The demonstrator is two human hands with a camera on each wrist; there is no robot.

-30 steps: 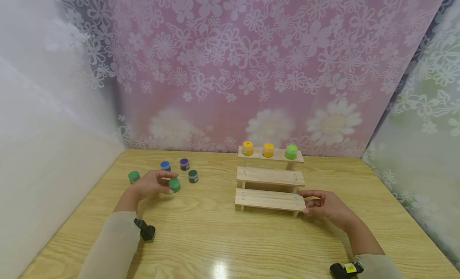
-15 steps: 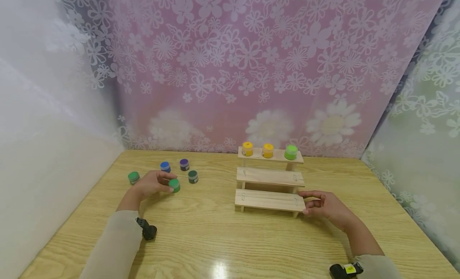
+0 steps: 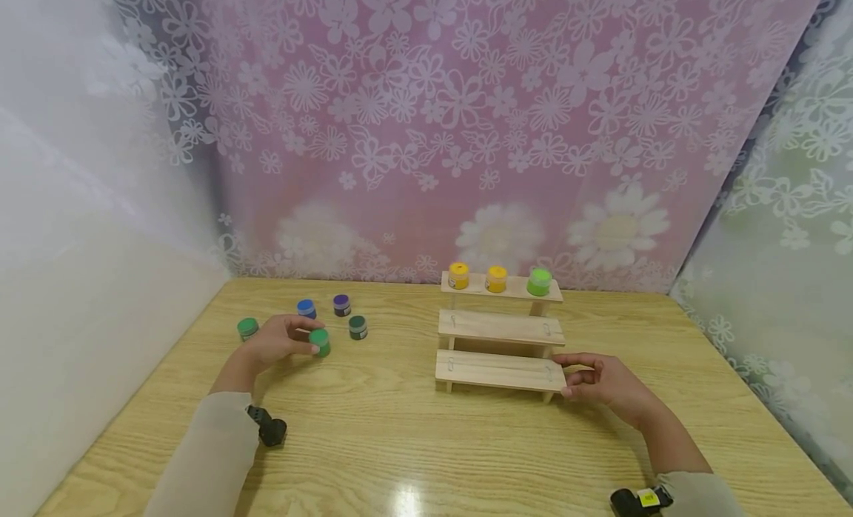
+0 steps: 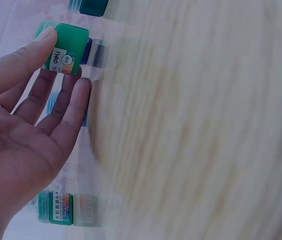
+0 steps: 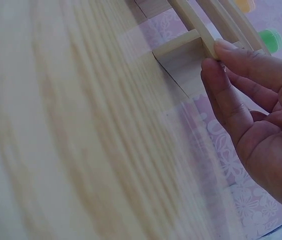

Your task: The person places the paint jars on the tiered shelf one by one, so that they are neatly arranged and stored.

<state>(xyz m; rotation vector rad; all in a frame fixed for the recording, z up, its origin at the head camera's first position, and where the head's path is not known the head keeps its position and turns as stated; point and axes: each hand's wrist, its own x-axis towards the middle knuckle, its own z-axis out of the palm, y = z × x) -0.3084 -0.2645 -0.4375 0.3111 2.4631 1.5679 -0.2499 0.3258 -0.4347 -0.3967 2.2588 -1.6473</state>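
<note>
My left hand [image 3: 283,341] pinches a small green paint jar [image 3: 320,344] between thumb and fingers, on the left side of the table. In the left wrist view, the thumb lies against the green paint jar [image 4: 73,47], whose label faces the camera. My right hand [image 3: 609,384] grips the right end of the bottom step of a three-step wooden display stand [image 3: 500,370]. The right wrist view has the thumb and index finger [image 5: 216,72] at the corner of that step. Two yellow jars [image 3: 496,279] and a light green jar [image 3: 539,282] stand on the top step.
Around my left hand stand a second green jar [image 3: 248,329], a blue jar [image 3: 306,309], a purple jar [image 3: 342,304] and a dark green jar [image 3: 358,327]. A flowered pink curtain [image 3: 426,132] hangs behind the wood-grain table [image 3: 400,435].
My left hand has shifted slightly to the left, and the pinched green paint jar has moved with it. The right hand keeps its grip on the stand's bottom step.
</note>
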